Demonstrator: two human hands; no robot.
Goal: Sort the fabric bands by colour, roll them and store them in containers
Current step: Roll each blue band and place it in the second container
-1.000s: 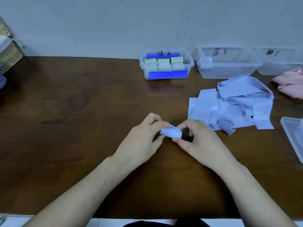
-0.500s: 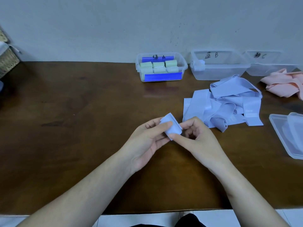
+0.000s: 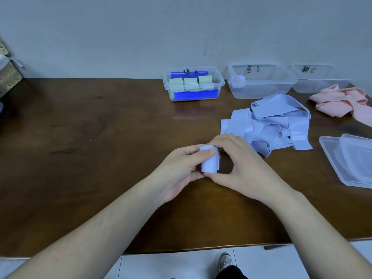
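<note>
Change: a second ago the roll (image 3: 209,159) lay sideways between the fingertips with a loose tail showing; half a second ago it was tipped on a corner; now it stands on end, with no loose tail in sight.
Meaning: I judge the rolling of this band finished, or nearly so, leaving only the drop into the blue box (image 3: 261,85).
Left hand (image 3: 181,168): fingers curled round the roll's left side, thumb laid across its top edge, holding it.
Right hand (image 3: 239,164): fingers arched over the top and thumb under the bottom, pinching the roll from the right.
Roll position: just above the bench (image 3: 90,148), around its middle and toward the near edge, well apart from the boxes along the far edge.
Roll material: pale lilac-blue fabric, smooth and matte, wound into a short, tight cylinder.
Loose blue bands (image 3: 267,125): a floppy heap of flat, wide strips, folded and looped, just right of the hands.
Pink bands (image 3: 342,99): a soft crumpled pile toward the far right corner, not yet rolled.
Green box (image 3: 194,83): clear, hard plastic with blue panels, packed with neat green rolls.
Blue box contents: one pale roll visible at its left end.
Pink box (image 3: 314,81): clear plastic; contents cannot be told.
Lids (image 3: 348,160): clear, shallow, stacked at the right edge.
</note>
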